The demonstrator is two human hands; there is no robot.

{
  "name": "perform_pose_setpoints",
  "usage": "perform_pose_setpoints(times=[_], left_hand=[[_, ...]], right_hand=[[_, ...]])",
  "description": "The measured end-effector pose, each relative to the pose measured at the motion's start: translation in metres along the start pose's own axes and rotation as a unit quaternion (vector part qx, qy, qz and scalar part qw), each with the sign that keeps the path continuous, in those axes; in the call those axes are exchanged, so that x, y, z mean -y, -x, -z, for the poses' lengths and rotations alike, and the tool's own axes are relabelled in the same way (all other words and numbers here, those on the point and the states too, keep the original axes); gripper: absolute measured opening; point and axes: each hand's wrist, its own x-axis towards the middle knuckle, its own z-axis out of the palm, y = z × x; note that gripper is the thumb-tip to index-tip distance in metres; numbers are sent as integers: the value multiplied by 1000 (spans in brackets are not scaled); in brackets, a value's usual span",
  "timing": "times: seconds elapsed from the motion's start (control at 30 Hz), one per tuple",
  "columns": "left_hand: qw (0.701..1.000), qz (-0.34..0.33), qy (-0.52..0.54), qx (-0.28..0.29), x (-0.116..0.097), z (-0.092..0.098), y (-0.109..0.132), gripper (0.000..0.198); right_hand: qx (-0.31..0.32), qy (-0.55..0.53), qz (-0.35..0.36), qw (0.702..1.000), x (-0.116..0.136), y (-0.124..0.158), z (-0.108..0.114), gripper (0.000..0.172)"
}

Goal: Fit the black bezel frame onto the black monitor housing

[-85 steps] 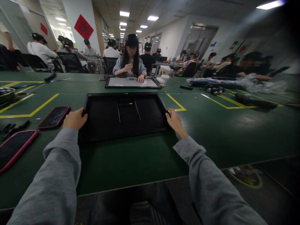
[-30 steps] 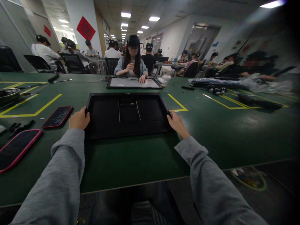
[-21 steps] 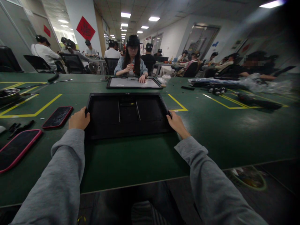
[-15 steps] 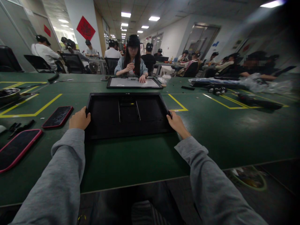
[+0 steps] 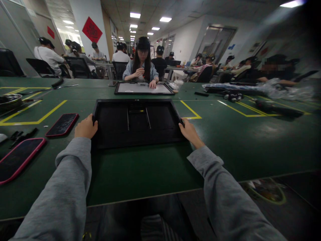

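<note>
A large black monitor back cover lies flat on the green table straight ahead of me, its hollow inside facing up. My left hand grips its left edge, fingers curled over the rim. My right hand grips the right edge the same way. Both arms wear grey sleeves.
Two red-cased phones lie on the left, with small black parts and a metal bowl beyond. A person across the table works on a white panel. Dark tools and plastic wrap lie at the right. Yellow lines mark the table.
Both hands stay on the cover's edges. The cover sits slightly further right and squarer to me than 2.8 s ago; nothing visible has changed over the last second.
</note>
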Motion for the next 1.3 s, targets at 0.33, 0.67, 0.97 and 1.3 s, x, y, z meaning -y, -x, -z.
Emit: perform_pose_setpoints(times=[0.33,0.67,0.97,1.3], left_hand=[[1000,1,2,5,0,0,-1,65],[1000,-4,4,6,-1,1,0,66],[1000,-6,-3,3,2,-3,-2,66],[1000,-9,4,7,0,-2,-1,67]], right_hand=[[4,-1,-5,1000,3,1,2,50],[3,7,-3,1000,0,0,0,49],[15,10,-3,1000,4,2,4,49],[8,0,5,1000,-2,0,0,50]])
